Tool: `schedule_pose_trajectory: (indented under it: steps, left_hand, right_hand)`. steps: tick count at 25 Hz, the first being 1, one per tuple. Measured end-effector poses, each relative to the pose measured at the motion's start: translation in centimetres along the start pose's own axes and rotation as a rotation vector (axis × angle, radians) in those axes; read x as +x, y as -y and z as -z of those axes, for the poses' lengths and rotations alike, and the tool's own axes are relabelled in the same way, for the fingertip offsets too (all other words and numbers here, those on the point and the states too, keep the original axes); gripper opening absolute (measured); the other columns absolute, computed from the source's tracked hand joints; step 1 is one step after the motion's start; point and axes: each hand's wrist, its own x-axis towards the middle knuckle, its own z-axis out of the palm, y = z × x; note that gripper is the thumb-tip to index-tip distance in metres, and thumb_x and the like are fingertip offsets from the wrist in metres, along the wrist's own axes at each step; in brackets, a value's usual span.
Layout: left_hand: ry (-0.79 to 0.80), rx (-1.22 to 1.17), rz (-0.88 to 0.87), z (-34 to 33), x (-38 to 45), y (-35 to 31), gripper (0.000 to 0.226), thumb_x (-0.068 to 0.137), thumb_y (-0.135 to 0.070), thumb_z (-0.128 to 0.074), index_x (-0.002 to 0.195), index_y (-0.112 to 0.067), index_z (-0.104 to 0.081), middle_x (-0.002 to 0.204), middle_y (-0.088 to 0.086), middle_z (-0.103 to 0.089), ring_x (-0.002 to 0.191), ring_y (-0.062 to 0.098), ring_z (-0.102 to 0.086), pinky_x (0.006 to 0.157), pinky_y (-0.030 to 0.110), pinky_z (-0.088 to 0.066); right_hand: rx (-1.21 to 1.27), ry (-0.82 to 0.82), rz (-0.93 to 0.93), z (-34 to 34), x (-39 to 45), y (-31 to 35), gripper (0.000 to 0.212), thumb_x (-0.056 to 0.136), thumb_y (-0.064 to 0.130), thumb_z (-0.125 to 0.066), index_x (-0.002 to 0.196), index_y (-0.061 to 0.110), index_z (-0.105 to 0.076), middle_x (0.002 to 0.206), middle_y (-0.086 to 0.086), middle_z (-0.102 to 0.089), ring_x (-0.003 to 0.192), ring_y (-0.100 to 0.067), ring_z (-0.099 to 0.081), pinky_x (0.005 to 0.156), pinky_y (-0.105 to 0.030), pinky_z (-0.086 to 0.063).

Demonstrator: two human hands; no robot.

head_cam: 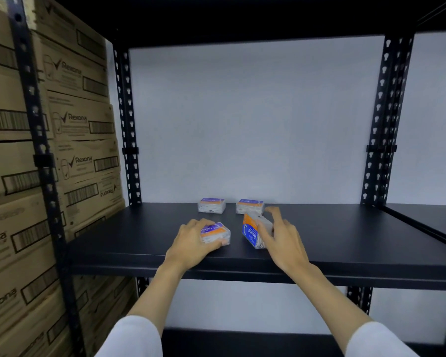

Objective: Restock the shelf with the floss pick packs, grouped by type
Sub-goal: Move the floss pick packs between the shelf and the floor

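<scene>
Two floss pick packs stand at the back of the black shelf (345, 235): a "Smooth" pack (211, 205) on the left and a "Round" pack (249, 206) on the right. My left hand (191, 243) grips another "Smooth" pack (216, 233) that lies flat in front of the back left one. My right hand (281, 235) holds a second "Round" pack (252, 231), tilted on its edge just in front of the back right one. All packs are clear boxes with blue and orange labels.
Stacked cardboard Rexona cartons (80, 140) fill the unit to the left, behind a black perforated upright (36, 140). More uprights (381, 119) frame the bay on the right. A white wall lies behind. A lower shelf (242, 338) shows beneath my arms.
</scene>
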Motion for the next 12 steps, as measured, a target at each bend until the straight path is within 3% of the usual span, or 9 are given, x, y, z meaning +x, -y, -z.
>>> schedule_pose_trajectory:
  steps: [3, 5, 9, 12]
  left_hand:
    - [0.005, 0.011, 0.002, 0.0, 0.0, 0.0, 0.055, 0.077, -0.057, -0.068, 0.125, -0.037, -0.051, 0.118, -0.008, -0.050, 0.110, 0.014, -0.042, 0.092, 0.032, -0.043]
    - [0.012, 0.020, 0.001, 0.1, 0.0, 0.0, 0.056, 0.077, -0.058, -0.068, 0.125, -0.038, -0.050, 0.119, -0.008, -0.049, 0.111, 0.015, -0.042, 0.093, 0.033, -0.044]
    - [0.007, 0.029, -0.005, 0.0, 0.1, 0.2, 0.056, 0.077, -0.056, -0.068, 0.127, -0.036, -0.050, 0.120, -0.007, -0.050, 0.110, 0.014, -0.042, 0.093, 0.032, -0.043]
    - [0.009, 0.046, -0.013, 0.0, 0.2, 0.3, 0.057, 0.078, -0.057, -0.067, 0.128, -0.036, -0.049, 0.121, -0.007, -0.049, 0.111, 0.014, -0.043, 0.091, 0.030, -0.043]
  right_hand:
    - [0.026, 0.026, 0.076, 0.0, 0.1, -0.5, 0.034, 0.097, 0.049, -0.033, 0.126, 0.032, -0.042, 0.100, -0.006, -0.063, 0.086, -0.019, -0.062, 0.066, -0.034, -0.053]
    - [-0.026, 0.058, 0.087, -0.1, 0.1, -0.4, 0.038, 0.098, 0.047, -0.029, 0.127, 0.029, -0.045, 0.114, -0.006, -0.054, 0.097, -0.022, -0.059, 0.073, -0.033, -0.052]
    - [-0.330, 0.052, 0.216, -0.1, 0.8, 0.1, 0.051, 0.093, 0.044, -0.051, 0.141, 0.033, -0.036, 0.148, -0.003, -0.025, 0.124, -0.024, -0.040, 0.101, -0.035, -0.040]
    - [-0.347, 0.163, 0.266, -0.5, 2.0, 0.3, 0.061, 0.087, 0.042, -0.062, 0.142, 0.035, -0.035, 0.149, -0.001, -0.024, 0.128, -0.023, -0.036, 0.103, -0.033, -0.038]
